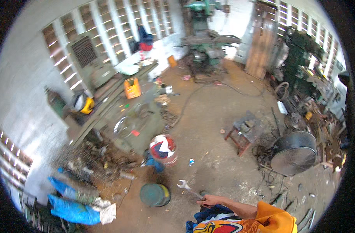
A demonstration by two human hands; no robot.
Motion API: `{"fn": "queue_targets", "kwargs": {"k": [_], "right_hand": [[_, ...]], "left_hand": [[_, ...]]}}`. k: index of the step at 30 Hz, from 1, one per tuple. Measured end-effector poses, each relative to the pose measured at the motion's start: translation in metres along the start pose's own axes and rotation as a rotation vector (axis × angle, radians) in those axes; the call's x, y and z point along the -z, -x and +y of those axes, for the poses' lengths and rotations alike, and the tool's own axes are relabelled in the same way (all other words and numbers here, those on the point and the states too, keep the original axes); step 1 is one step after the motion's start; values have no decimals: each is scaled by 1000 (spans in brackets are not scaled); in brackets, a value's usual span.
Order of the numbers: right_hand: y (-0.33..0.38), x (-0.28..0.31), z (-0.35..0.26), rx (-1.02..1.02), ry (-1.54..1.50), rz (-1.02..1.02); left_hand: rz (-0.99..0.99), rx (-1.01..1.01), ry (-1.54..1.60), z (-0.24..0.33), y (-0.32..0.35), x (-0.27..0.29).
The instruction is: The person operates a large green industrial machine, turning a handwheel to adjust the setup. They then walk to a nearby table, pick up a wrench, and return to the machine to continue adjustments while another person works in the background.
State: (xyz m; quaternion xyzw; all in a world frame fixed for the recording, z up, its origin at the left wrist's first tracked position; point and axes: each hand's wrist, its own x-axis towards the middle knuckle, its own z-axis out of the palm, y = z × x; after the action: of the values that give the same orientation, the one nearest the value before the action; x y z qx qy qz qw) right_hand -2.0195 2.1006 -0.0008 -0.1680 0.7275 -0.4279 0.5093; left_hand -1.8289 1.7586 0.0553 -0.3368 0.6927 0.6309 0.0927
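Note:
My right hand, at the end of a bare forearm with an orange sleeve, is closed round the handle of a large metal open-end wrench. The wrench points away from me to the left, its open jaw held up over the floor. Nearest to that jaw stands a dark green drum-like container with a yellowish side. Below the hand are dark blue clothing and the colourful front of my shirt. My left hand is out of the picture.
A red, white and blue container stands ahead. To the right are a small metal stool and a big round drum fan with loose cables. A green machine stands far ahead; blue sacks and scrap lie left.

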Motion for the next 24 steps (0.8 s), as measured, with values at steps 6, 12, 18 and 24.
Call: {"fn": "queue_targets", "kwargs": {"k": [6, 12, 18, 24], "right_hand": [[33, 166, 5, -147, 98, 259], [6, 284, -56, 143, -282, 598], [-85, 445, -107, 275, -1028, 615], [-145, 632, -158, 323, -1319, 879]], "left_hand": [[-202, -43, -121, 147, -153, -111], [-282, -37, -170, 251, -285, -177], [-386, 37, -174, 306, -442, -250], [-543, 94, -172, 386, -619, -330]]}}
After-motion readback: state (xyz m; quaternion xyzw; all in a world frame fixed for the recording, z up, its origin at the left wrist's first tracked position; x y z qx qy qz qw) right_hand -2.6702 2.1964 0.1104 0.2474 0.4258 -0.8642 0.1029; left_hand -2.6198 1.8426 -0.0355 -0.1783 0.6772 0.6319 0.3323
